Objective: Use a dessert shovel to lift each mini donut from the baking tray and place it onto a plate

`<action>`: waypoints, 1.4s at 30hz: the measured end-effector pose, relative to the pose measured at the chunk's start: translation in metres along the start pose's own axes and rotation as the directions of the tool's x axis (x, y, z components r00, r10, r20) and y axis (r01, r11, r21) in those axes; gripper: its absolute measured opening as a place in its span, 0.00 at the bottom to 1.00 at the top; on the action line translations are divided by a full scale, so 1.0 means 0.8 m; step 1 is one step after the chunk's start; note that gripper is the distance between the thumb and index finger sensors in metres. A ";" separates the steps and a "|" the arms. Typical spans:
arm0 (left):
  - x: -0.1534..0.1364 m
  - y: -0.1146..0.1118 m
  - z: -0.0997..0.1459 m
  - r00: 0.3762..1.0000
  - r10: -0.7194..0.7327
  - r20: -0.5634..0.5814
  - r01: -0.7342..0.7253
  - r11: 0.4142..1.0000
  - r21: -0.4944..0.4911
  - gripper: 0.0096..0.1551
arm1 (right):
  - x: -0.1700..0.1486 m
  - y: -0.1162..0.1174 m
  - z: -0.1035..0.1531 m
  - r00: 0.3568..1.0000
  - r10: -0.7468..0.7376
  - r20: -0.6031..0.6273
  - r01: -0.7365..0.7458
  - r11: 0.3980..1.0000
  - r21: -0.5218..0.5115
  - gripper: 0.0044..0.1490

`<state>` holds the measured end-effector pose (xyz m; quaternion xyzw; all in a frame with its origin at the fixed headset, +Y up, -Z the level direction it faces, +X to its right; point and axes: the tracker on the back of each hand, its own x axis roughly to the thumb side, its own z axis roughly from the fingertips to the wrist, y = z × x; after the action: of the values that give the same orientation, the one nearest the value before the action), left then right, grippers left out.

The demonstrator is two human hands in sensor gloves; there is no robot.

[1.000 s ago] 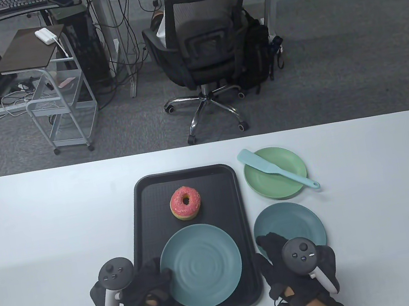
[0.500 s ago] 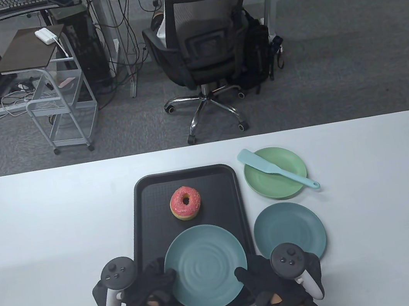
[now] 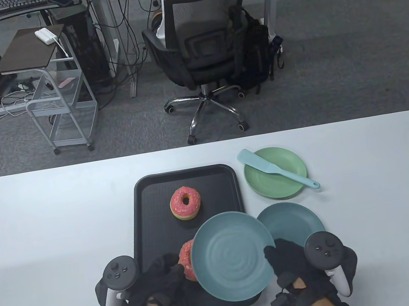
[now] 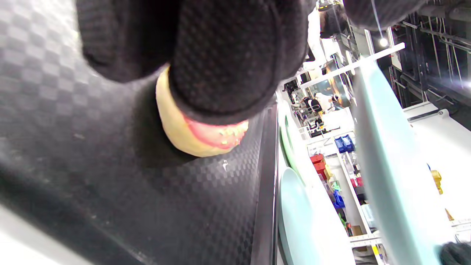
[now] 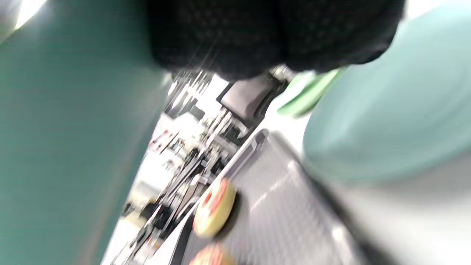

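Teal plate raised over the tray's near end, one donut showing beneath it.

Table view: the right hand [image 3: 307, 272] grips the raised teal plate [image 3: 232, 256] at its 4 o'clock rim, fingers curled round the edge; the plate overhangs the black baking tray [image 3: 153, 224] and overlaps a second teal plate [image 3: 298, 219]. The left hand [image 3: 153, 290] rests its fingers on the near donut [image 3: 185, 256]. The far donut [image 3: 185, 202] sits at the tray's 12 o'clock end with bare tray around it. The dessert shovel [image 3: 275, 169] lies across the green plate [image 3: 287, 182], at 2 o'clock from the tray. The white worktop [image 3: 46, 234] is bare at 9 o'clock.
Left wrist view: fingers [image 4: 235, 59] press on the donut's top.
Right wrist view: blurred; fingers at the plate's edge.
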<state>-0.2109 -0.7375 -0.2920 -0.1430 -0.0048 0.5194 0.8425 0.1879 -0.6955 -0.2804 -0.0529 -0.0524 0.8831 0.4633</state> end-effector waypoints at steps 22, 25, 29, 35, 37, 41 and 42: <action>-0.013 0.015 -0.004 0.998 0.032 -0.047 -0.030 0.998 0.047 0.34 | -0.234 -0.171 -0.023 0.721 -0.146 -0.677 -0.131 0.931 -0.341 0.27; -0.012 0.016 -0.003 0.998 0.033 -0.048 -0.031 0.998 0.048 0.34 | -0.237 -0.169 -0.023 0.710 -0.132 -0.692 -0.146 0.933 -0.328 0.27; -0.012 0.017 -0.002 0.998 0.039 -0.048 -0.036 0.998 0.051 0.33 | -0.241 -0.169 -0.023 0.692 -0.126 -0.711 -0.151 0.938 -0.313 0.27; -0.011 0.018 -0.001 0.998 0.044 -0.053 -0.042 0.998 0.053 0.33 | -0.244 -0.169 -0.022 0.671 -0.093 -0.735 -0.192 0.937 -0.293 0.27; -0.011 0.020 0.000 0.997 0.046 -0.054 -0.043 0.998 0.055 0.33 | -0.245 -0.170 -0.021 0.660 -0.067 -0.748 -0.222 0.934 -0.280 0.27; -0.011 0.021 0.000 0.997 0.047 -0.060 -0.044 0.997 0.057 0.33 | -0.248 -0.172 -0.021 0.635 0.007 -0.773 -0.304 0.922 -0.241 0.27; -0.012 0.021 0.000 0.997 0.046 -0.062 -0.043 0.997 0.057 0.33 | -0.249 -0.172 -0.021 0.624 0.021 -0.781 -0.315 0.922 -0.226 0.27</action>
<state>-0.2297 -0.7388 -0.2946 -0.1358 0.0395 0.5332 0.8341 0.4146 -0.7807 -0.2688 -0.5057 0.0017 0.7934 0.3388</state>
